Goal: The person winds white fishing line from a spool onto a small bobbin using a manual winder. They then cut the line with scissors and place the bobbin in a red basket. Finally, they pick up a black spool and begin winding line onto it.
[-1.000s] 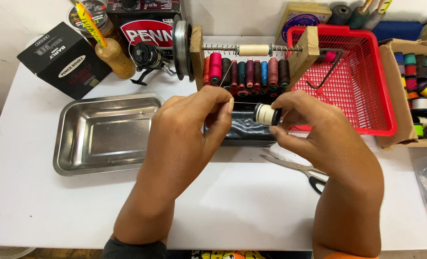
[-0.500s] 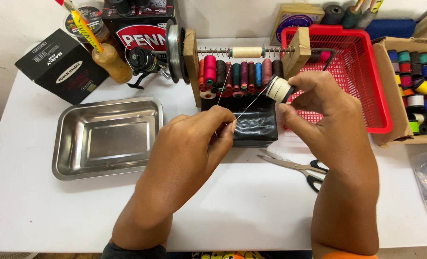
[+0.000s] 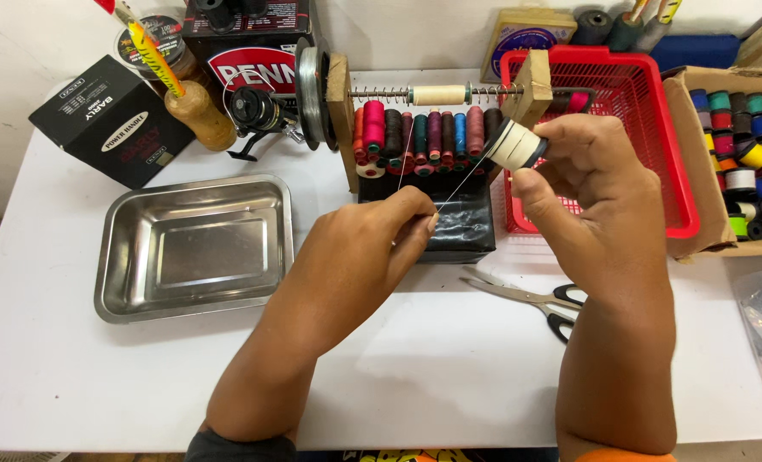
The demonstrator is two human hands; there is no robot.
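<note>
My right hand [image 3: 590,192] holds a small spool of cream thread [image 3: 512,144] raised above the table, next to the red basket. A thin strand [image 3: 462,181] runs from the spool down to my left hand [image 3: 372,248], whose fingertips pinch its end. Both hands hover in front of a wooden thread rack [image 3: 432,128] that carries a cream bobbin on a spring rod and a row of coloured spools. The rack stands on a black block [image 3: 462,227].
A steel tray [image 3: 194,246] lies at the left. Scissors [image 3: 535,299] lie under my right wrist. A red basket [image 3: 646,128], a cardboard box of coloured spools [image 3: 740,162], a black box [image 3: 112,120], a fishing reel [image 3: 257,115] and a wooden float [image 3: 194,111] ring the white table [image 3: 449,376].
My right hand lifted the cream spool up and to the right. My left hand stayed low with the thread end, and the strand between them grew longer.
</note>
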